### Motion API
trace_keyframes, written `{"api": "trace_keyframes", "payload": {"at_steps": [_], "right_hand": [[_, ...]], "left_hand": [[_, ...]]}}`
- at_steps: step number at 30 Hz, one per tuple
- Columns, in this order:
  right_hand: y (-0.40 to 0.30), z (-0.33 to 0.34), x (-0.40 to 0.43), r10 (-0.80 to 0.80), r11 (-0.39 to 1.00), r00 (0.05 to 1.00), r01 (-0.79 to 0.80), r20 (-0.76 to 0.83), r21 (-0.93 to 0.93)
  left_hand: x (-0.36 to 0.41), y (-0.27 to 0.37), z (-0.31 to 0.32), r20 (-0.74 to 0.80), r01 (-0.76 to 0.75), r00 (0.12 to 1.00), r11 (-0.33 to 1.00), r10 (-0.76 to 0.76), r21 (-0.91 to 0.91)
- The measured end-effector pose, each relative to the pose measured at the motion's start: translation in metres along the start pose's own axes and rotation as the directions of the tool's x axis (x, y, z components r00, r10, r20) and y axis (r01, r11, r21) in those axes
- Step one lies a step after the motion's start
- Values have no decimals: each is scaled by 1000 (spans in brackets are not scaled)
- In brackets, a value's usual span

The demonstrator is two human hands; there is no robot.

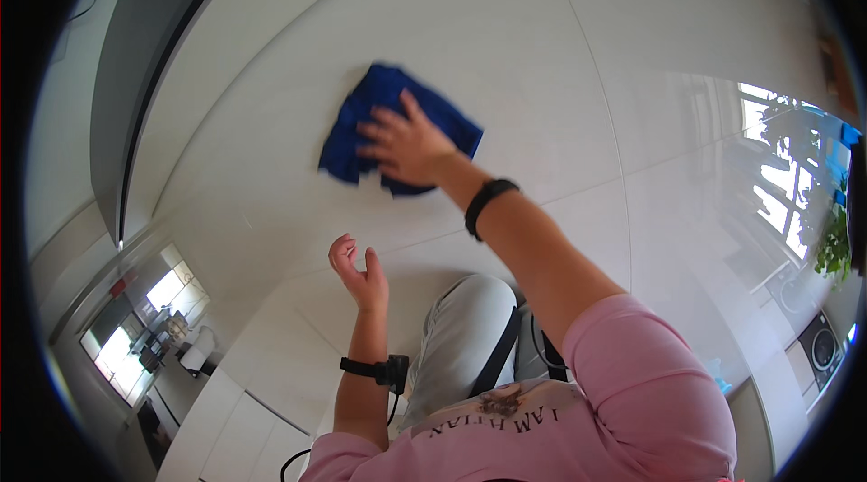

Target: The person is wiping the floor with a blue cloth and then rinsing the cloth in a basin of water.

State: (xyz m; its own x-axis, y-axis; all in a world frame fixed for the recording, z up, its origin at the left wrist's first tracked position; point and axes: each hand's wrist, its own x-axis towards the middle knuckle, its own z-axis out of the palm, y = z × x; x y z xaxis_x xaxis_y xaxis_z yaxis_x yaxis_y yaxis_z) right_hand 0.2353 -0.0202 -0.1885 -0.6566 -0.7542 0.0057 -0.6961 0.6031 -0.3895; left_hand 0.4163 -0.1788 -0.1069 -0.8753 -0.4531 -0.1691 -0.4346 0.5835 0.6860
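A dark blue cloth (379,92) lies spread on the glossy white tiled floor (515,69) before me. My right hand (410,143) rests flat on top of it, slightly blurred, with the fingers spread and pointing to the upper left. Below the cloth, my left hand (360,275) is raised apart from it, fingers loosely curled, holding nothing. Black bands are on both wrists, the left one with a small box and a cable.
A large dark-edged grey panel (149,62) stands at the upper left. White cabinet fronts (250,414) are at the lower left. My bent knee (471,309) is close below my hands. A green plant (834,245) and a round-doored appliance (821,350) are at the far right.
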Motion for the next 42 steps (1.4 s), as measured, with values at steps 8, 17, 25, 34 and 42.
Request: {"api": "trace_keyframes", "payload": {"at_steps": [8, 17, 25, 34, 42], "right_hand": [[159, -70, -63, 532, 794, 769, -599, -355, -105], [177, -80, -265, 867, 153, 160, -987, -472, -53], [14, -41, -276, 883, 431, 418, -902, -211, 15], [159, -113, -367, 833, 525, 528, -849, -165, -67], [219, -103, -510, 761, -439, -427, -893, -488, 96]], "left_hand": [[21, 10, -5, 82, -143, 988, 974, 130, 177], [46, 64, 67, 196, -299, 941, 950, 277, 93], [68, 136, 176, 291, -685, 710, 724, 641, 76], [112, 255, 335, 389, -958, 287, 270, 875, 101], [101, 281, 355, 360, -887, 443, 344, 821, 307]]}}
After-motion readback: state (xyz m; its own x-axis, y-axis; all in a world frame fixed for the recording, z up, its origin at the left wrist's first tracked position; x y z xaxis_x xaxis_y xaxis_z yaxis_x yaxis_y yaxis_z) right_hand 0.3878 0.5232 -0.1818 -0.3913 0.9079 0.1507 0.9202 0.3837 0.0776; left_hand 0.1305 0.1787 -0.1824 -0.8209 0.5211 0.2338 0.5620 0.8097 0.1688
